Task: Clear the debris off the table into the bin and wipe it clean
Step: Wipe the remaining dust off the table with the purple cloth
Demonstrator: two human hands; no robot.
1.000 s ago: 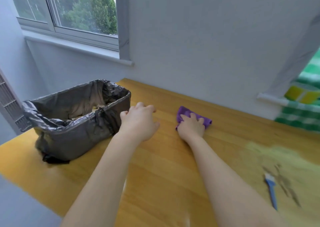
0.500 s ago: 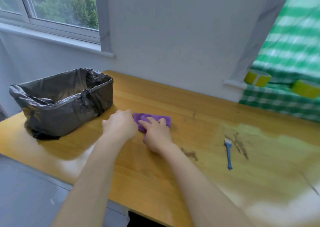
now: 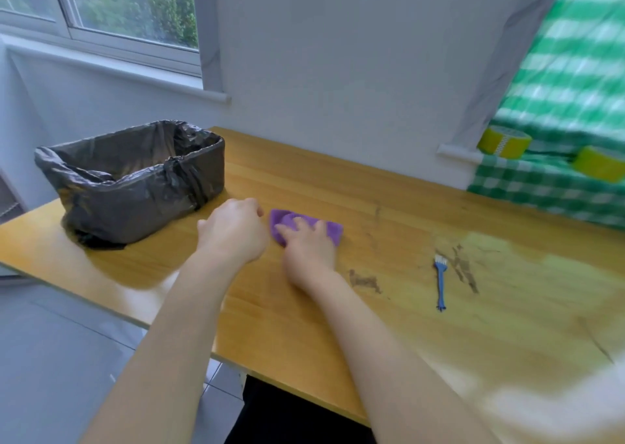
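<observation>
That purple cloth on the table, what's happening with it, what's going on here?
A person is wiping a wooden table. The right hand presses flat on the purple cloth, while the left hand rests loosely curled beside it, holding nothing visible. A bin lined with a black bag stands to the left. Dark smears and a blue brush lie to the right, so that part is not yet clean.
</observation>
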